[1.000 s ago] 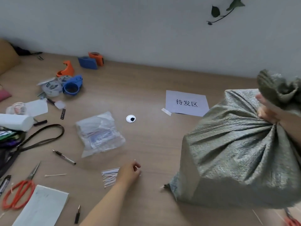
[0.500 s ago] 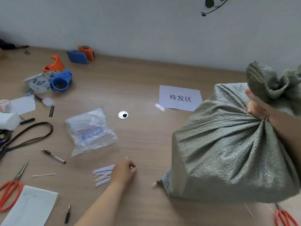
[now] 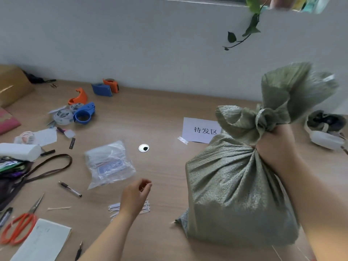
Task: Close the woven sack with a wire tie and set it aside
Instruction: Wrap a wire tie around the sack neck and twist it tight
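A grey-green woven sack [image 3: 235, 185] stands on the wooden table at the right. Its top is gathered into a twisted neck. My right hand [image 3: 273, 146] grips that neck from the right, and the loose mouth of the sack flares up above my fist. My left hand [image 3: 134, 196] hovers left of the sack, just over a small pile of white wire ties [image 3: 114, 208]. Its thumb and forefinger are pinched together on what looks like a single thin tie, mostly hidden by the fingers.
A white paper label [image 3: 199, 129] lies behind the sack. A clear plastic bag [image 3: 109, 162], a pen [image 3: 69, 188], orange scissors [image 3: 18, 227], a notepad [image 3: 43, 240] and tape dispensers [image 3: 83, 114] clutter the left. A shoe [image 3: 325, 129] sits far right.
My left hand has lifted off the pile of ties with its fingers pinched. My right hand has twisted the sack's neck tighter and the sack stands more upright.
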Available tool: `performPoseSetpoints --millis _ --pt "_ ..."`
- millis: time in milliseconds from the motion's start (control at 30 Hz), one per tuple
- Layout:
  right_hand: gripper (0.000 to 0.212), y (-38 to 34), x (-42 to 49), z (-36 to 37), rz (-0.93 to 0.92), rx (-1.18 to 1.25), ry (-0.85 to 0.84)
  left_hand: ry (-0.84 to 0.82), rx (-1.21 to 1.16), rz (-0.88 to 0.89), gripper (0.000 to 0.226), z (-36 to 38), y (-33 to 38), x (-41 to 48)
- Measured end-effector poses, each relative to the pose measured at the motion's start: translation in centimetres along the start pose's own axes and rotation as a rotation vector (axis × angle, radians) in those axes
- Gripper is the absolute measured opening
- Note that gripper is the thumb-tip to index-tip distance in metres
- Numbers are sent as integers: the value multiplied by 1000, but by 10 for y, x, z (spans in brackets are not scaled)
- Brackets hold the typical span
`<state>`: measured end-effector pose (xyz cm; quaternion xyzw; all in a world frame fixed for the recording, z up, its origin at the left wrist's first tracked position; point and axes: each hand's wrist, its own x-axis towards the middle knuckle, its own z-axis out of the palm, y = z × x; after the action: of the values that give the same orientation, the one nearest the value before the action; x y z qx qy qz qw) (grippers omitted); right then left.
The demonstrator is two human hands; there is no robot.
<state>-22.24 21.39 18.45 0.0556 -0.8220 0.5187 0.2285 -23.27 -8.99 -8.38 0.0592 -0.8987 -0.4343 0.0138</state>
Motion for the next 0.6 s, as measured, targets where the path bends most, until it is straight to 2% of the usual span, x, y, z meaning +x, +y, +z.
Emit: performPoseSetpoints --millis 67,133,200,300,500,600 --pt "27 -3 -2 3 7 -12 32 59 -77 25 12 -10 27 4" --pt "24 -1 0 2 -36 2 37 105 -172 65 18 -19 60 8" --pt "18 5 2 2 -51 -39 40 120 -273 120 23 -28 96 12" --pt "20 11 4 3 -22 -25 39 113 -402 192 18 -38 152 10" --pt "16 13 6 3 100 175 -30 -37 -544 304 22 -41 231 0" --pt "24 10 6 1 135 194 -41 -115 -559 311 22 -30 254 -2"
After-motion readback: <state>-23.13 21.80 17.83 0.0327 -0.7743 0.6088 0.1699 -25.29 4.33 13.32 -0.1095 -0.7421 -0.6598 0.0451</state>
